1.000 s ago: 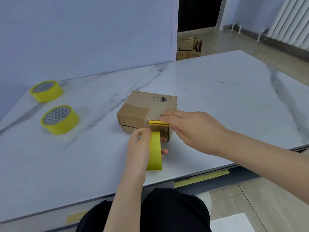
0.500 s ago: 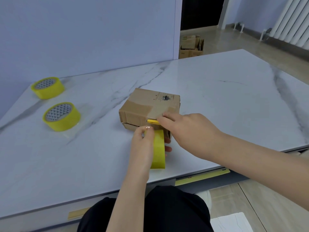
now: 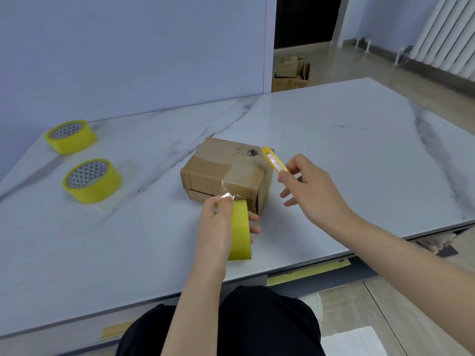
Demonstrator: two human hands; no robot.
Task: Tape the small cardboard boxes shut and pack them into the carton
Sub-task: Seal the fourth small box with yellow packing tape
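Note:
A small cardboard box (image 3: 216, 167) lies on the marble table (image 3: 334, 155) in front of me, with clear tape across its top and near face. My left hand (image 3: 216, 227) grips a yellow tape roll (image 3: 240, 232) upright just in front of the box, thumb on the loose tape end. To the right of the box, my right hand (image 3: 308, 191) pinches a yellow utility knife (image 3: 273, 163), lifted and angled up beside the box's top corner. The other fingers are spread.
Two more yellow tape rolls (image 3: 91, 179) (image 3: 70, 136) lie flat at the table's left. Cardboard boxes (image 3: 291, 73) sit on the floor by the doorway behind the table. A radiator (image 3: 447, 34) lines the right wall. The table's front edge runs close to my lap.
My right hand has lifted the knife away from the tape on the box's near face, up and to the right. The tape now looks cut between roll and box.

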